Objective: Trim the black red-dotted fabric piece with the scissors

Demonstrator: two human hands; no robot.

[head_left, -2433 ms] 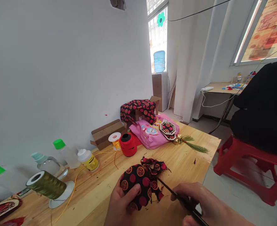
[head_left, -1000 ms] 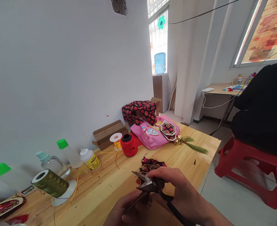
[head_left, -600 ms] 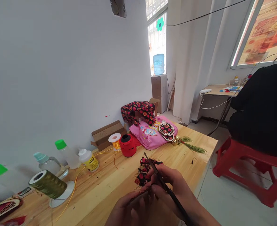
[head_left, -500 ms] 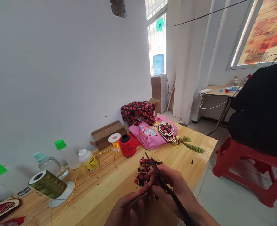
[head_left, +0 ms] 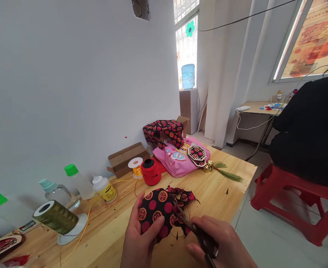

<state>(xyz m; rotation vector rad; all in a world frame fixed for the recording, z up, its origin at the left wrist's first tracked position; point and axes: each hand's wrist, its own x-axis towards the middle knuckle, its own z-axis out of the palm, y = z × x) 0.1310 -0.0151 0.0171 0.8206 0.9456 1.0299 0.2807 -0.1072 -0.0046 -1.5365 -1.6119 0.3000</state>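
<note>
My left hand [head_left: 141,242] grips a rounded piece covered in black cloth with red circles [head_left: 156,212], thumb on its front, held just above the wooden table [head_left: 225,190]. My right hand [head_left: 222,245] is closed round black scissors [head_left: 197,232], whose blades touch the piece's right edge. Ragged scraps of the same cloth [head_left: 185,196] lie on the table just beyond the piece.
A red thread spool [head_left: 150,171], a yellow spool [head_left: 136,166], an olive spool [head_left: 57,219], several bottles [head_left: 104,188], a cardboard box [head_left: 125,158], a pink bag [head_left: 177,158], an octagonal ornament [head_left: 197,154] and a green sprig [head_left: 228,174]. A person in black sits on a red stool [head_left: 295,197].
My left hand has turned the cloth-covered piece face up again. The scissors have dropped from pointing up over the scraps to lying against the piece's right edge.
</note>
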